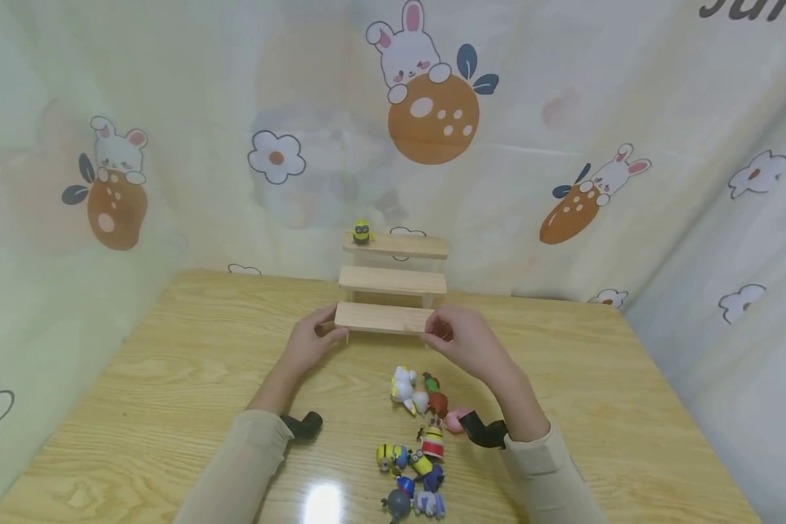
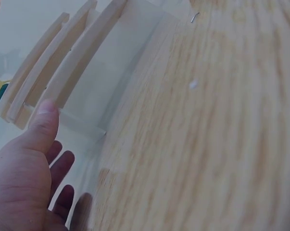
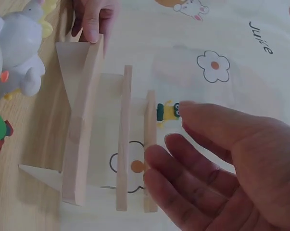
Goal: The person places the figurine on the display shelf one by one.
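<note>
A three-tier wooden display stand (image 1: 383,318) with pale, clear-looking supports stands at the back of the table. My left hand (image 1: 311,342) holds the left end of its lowest shelf; in the left wrist view the thumb lies against the board's end. By the right end is my right hand (image 1: 468,342), its fingers loosely bent. In the right wrist view these fingers (image 3: 183,159) hold nothing and appear apart from the boards. A yellow minion figure (image 1: 362,232) stands on the top shelf's left end.
Several small toy figures lie in front of the stand, among them a white one (image 1: 403,386), a minion (image 1: 391,456), a red-and-white one (image 1: 433,440) and a grey one (image 1: 398,503). A printed curtain (image 1: 340,87) hangs behind the wooden table (image 1: 190,378).
</note>
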